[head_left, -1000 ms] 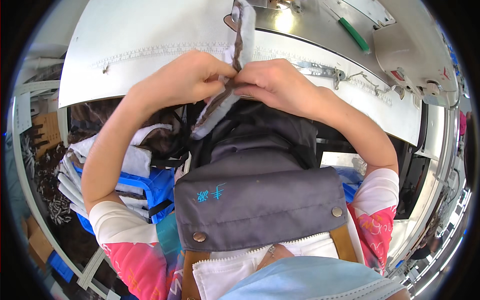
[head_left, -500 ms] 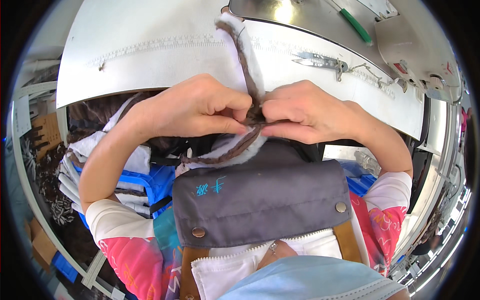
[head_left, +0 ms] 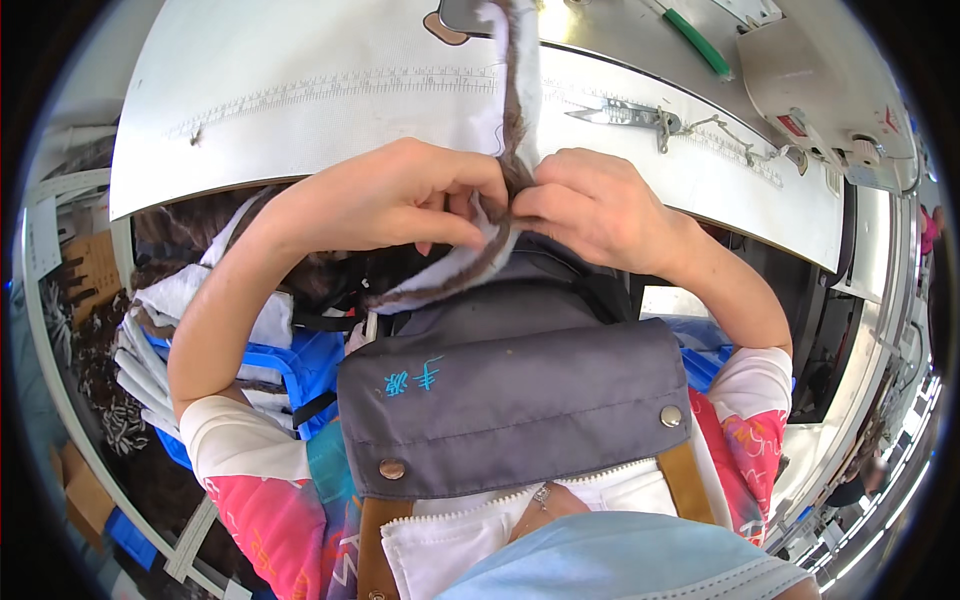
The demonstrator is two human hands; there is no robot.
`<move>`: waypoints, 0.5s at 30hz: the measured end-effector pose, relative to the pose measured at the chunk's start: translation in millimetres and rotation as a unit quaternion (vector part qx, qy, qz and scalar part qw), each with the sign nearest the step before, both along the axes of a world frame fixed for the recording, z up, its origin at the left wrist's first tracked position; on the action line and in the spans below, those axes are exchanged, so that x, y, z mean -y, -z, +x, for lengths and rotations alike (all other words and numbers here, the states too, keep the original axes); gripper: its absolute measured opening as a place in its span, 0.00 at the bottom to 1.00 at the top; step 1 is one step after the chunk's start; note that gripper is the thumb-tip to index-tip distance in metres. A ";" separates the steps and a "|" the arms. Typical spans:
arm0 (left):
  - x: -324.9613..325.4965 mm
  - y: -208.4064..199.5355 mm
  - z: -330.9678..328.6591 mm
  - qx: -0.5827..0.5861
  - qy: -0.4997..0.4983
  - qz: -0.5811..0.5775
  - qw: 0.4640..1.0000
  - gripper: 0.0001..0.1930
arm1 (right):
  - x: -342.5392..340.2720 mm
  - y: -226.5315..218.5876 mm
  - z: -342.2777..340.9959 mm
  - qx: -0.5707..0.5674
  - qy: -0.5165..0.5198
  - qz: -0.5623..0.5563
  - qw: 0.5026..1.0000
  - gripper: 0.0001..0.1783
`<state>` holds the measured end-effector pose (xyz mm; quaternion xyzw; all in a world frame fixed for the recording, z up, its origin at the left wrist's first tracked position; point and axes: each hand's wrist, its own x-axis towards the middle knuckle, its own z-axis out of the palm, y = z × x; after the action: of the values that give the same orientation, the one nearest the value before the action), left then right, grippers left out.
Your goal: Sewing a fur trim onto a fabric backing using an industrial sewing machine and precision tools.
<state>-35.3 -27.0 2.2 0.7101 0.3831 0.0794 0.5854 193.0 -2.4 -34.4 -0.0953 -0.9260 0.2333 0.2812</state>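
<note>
A long strip of brown fur with white backing (head_left: 515,95) runs from the far side of the table down across its front edge, and its lower end curves to the left over my apron. At its middle, my left hand (head_left: 425,200) pinches the strip, thumb and forefinger on its left edge. Close beside it, my right hand (head_left: 590,205) has its fingertips closed on the same strip from the right. A dark thread lies along the strip's left side above my hands. What exactly lies between the fingertips is partly hidden.
On the white table (head_left: 300,130) with printed rulers lie thread snips (head_left: 630,115) on a chain. A green-handled tool (head_left: 697,43) rests on the metal plate by a sewing machine (head_left: 820,90). Blue bins (head_left: 300,365) with white and brown fur pieces stand at my left.
The strip's upper part has swung to the right and stands straighter. Both hands have shifted slightly up along with it, and my left thumb and forefinger have spread a little wider.
</note>
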 end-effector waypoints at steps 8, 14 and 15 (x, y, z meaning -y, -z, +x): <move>10.4 2.5 7.1 0.015 0.032 0.219 0.975 0.09 | 1.3 -11.8 7.5 0.061 -0.025 0.020 0.998 0.08; 1.5 8.3 3.6 -0.037 -0.045 0.415 0.908 0.09 | 0.7 10.8 -1.7 -0.051 0.127 0.081 0.987 0.10; 3.1 5.2 9.1 -0.036 -0.045 0.419 0.906 0.09 | -0.8 12.2 -4.8 -0.051 0.127 0.085 0.987 0.10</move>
<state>-26.3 -30.2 -2.9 0.8742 0.3671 0.2335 0.2155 188.2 -1.6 -46.6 -0.1756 -0.9073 0.1204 0.3625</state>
